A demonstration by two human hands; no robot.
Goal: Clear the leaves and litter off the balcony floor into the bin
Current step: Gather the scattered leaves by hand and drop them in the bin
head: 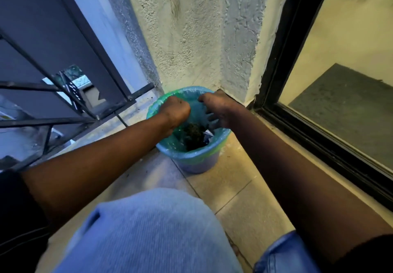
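Observation:
A small blue bin lined with a green bag stands on the tiled floor in the wall corner. Dark leaf litter and a scrap of pale paper lie inside it. Both my hands are over the bin's mouth. My left hand is bunched into a fist over the left rim, knuckles up, with specks of dirt on it; what is under its fingers is hidden. My right hand hangs over the right side, its dusty fingers spread and pointing down into the bin, holding nothing.
A black metal railing runs along the left edge of the balcony. A rough plastered wall rises behind the bin. A dark-framed glass sliding door lines the right. My knee in blue jeans fills the foreground over beige tiles.

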